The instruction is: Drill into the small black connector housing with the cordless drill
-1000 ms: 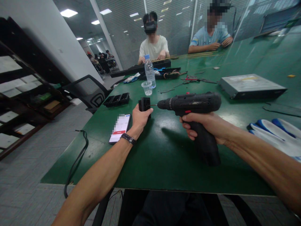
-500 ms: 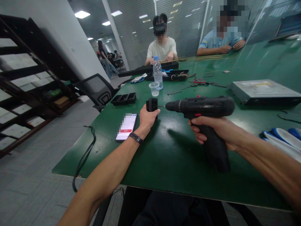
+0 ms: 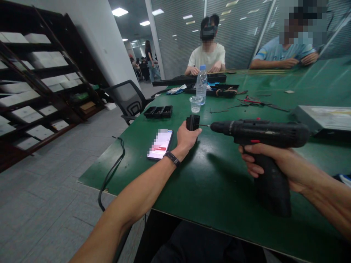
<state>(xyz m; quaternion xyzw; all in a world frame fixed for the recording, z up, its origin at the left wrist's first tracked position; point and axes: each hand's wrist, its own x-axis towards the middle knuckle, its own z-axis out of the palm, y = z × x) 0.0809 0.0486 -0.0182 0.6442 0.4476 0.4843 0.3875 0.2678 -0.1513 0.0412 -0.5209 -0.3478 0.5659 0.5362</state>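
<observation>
My left hand (image 3: pixel 187 138) is closed around a small black block-like part (image 3: pixel 193 122), held upright over the table; its exact kind cannot be made out. In my right hand (image 3: pixel 274 160) is a black cordless drill (image 3: pixel 263 132), its handle wrapped by my fingers. A thin bit (image 3: pixel 203 125) runs from the chuck leftward to the black part and seems to meet its right side. Left of my left hand lies a phone (image 3: pixel 161 145) with a lit screen. Just beyond the part stand a clear plastic cup (image 3: pixel 195 105) and a water bottle (image 3: pixel 202 87) with a blue cap.
A black compartment tray (image 3: pixel 158 112) sits near the green table's (image 3: pixel 219 197) left edge. Black and red wires (image 3: pixel 255 101) lie farther back. A metal-topped box (image 3: pixel 323 117) stands at right. Two people sit across the table. A black cord (image 3: pixel 115 166) hangs over the left edge.
The view has turned left, so everything appears farther right. Both hands keep their holds, the drill bit still at the black part.
</observation>
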